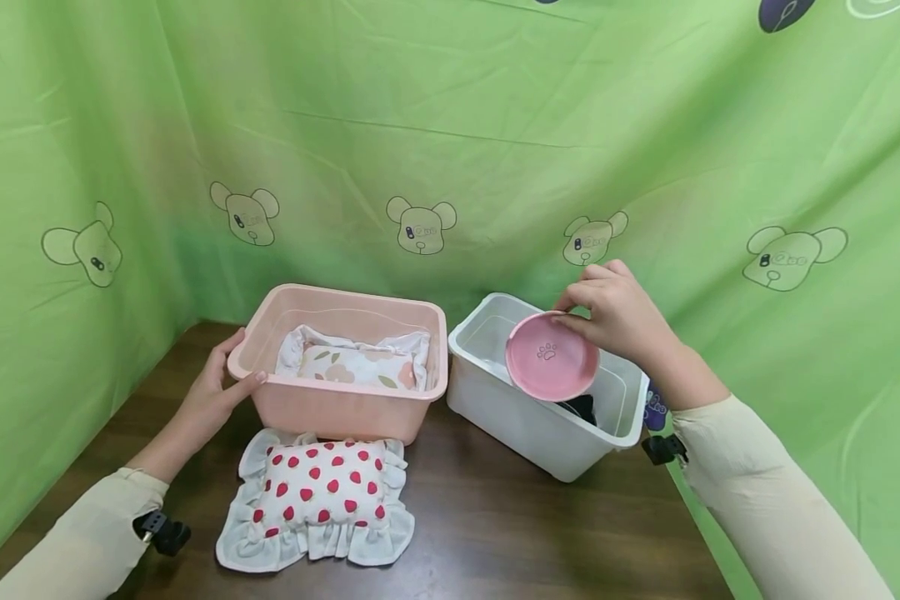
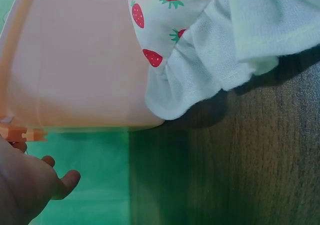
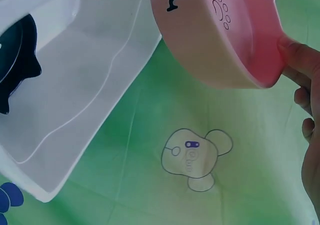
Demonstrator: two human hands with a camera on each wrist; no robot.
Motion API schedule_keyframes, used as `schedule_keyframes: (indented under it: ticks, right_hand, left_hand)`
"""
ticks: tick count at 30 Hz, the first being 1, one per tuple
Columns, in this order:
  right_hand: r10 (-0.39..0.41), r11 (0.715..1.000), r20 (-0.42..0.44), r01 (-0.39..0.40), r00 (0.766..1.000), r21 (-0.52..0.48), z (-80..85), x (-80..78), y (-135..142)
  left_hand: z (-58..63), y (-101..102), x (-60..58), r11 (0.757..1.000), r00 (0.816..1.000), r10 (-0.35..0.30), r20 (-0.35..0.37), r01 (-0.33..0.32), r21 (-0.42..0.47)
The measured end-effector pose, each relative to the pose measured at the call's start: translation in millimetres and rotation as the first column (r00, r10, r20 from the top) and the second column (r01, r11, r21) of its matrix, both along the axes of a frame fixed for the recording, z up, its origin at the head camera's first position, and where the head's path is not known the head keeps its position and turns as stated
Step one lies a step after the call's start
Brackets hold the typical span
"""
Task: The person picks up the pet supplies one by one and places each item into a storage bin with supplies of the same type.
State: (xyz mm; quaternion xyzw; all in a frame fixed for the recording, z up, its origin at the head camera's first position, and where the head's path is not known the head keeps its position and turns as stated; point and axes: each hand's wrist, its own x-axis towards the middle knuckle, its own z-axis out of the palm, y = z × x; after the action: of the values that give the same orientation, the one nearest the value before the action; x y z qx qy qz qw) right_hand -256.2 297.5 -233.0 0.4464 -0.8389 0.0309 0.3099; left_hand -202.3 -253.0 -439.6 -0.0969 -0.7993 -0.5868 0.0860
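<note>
My right hand (image 1: 607, 308) pinches the rim of a pink pet bowl (image 1: 547, 358) between thumb and fingers. The bowl, with a paw print inside, is held tilted over the white bin (image 1: 487, 400). A dark bowl (image 3: 17, 55) with pointed tips lies inside that bin, mostly hidden in the head view. My left hand (image 1: 213, 383) holds the left end of a pink bin (image 1: 345, 410), thumb at the front rim. Inside the pink bin lies a floral cushion (image 1: 360, 367) with a white ruffled border.
A strawberry-print pillow (image 1: 322, 492) with white ruffles lies on the brown wooden table (image 1: 510, 542), right in front of the pink bin. The two bins stand side by side, the white one angled. A green curtain (image 1: 420, 108) with mouse-head prints hangs behind and on both sides.
</note>
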Motion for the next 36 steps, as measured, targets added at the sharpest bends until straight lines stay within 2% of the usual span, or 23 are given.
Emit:
schedule_keyframes:
  ticks: [10,16,22,24,29,31,36]
  right_hand:
    - [-0.054,0.997,0.115,0.059,0.992,-0.044,2.8,-33.1,0.5]
    - [-0.110,0.991,0.209,0.123,0.972,-0.053,5.5,-48.6,-0.3]
    - [-0.160,0.982,0.258,0.181,0.953,-0.061,1.7,-58.2,3.8]
    - [-0.181,0.975,0.297,0.211,0.938,-0.074,-1.2,-63.7,4.1]
    - [-0.227,0.951,0.435,0.294,0.871,-0.094,-13.0,-80.3,1.0]
    - [-0.236,0.947,0.467,0.310,0.852,-0.087,-17.5,-85.1,-0.1]
    - [-0.247,0.944,0.484,0.322,0.839,-0.077,-24.2,-90.4,0.4]
  left_hand:
    - [0.5,0.1,1.9,1.000,1.000,0.001,-0.001,-0.001,-0.006]
    - [-0.9,2.0,3.5,1.000,1.000,-0.004,-0.013,0.004,0.019]
    - [-5.2,5.1,1.9,0.997,0.999,-0.026,-0.047,0.029,0.066]
    - [-5.5,4.9,0.9,0.996,0.998,-0.029,-0.059,0.033,0.081]
    - [-4.5,3.9,-0.2,0.992,0.997,-0.043,-0.070,0.051,0.113]
    - [-4.7,4.4,-0.3,0.991,0.996,-0.045,-0.074,0.054,0.123]
    - [-3.7,7.3,-0.6,0.991,0.996,-0.039,-0.077,0.048,0.124]
